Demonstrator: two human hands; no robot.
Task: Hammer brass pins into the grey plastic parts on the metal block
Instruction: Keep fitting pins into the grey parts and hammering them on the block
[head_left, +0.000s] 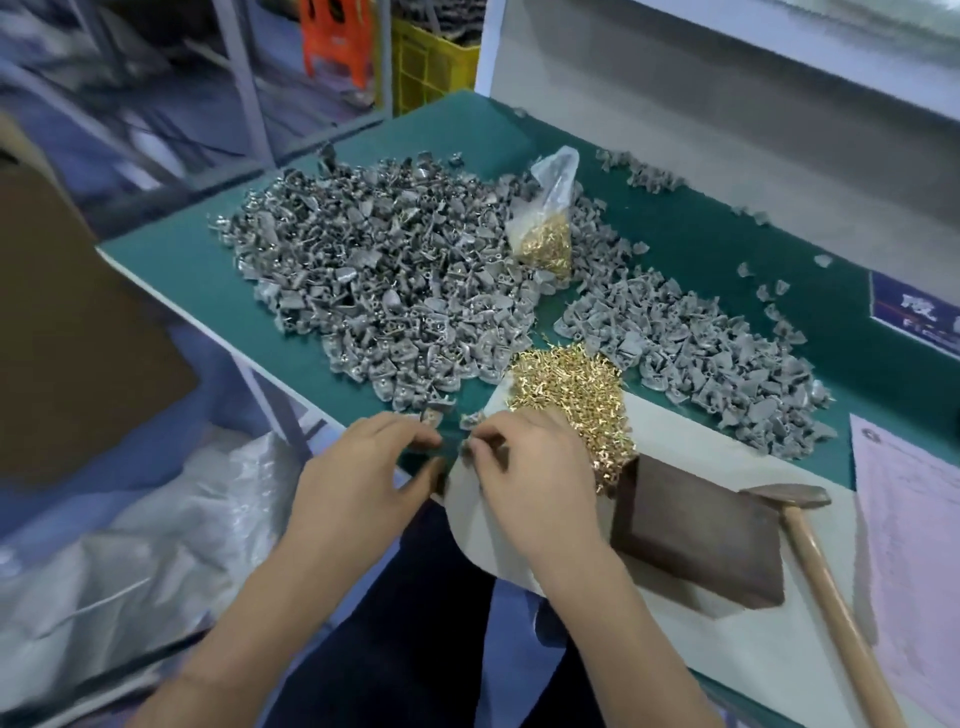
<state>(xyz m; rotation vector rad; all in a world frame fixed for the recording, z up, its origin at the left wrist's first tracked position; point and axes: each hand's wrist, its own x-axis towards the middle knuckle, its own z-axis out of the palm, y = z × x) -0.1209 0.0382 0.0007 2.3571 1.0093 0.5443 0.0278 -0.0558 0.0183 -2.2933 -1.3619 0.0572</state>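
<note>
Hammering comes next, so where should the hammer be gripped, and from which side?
Grip the hammer on its wooden handle, near the lower end, coming from above with the right hand. It lies flat on the table, head against the metal block, handle running toward the person, bare and unobstructed.

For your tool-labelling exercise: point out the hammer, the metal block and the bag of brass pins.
hammer (785, 498): head view, on its metal head.
metal block (696, 540): head view, middle of its top face.
bag of brass pins (545, 236): head view, on the pin-filled lower part.
</note>
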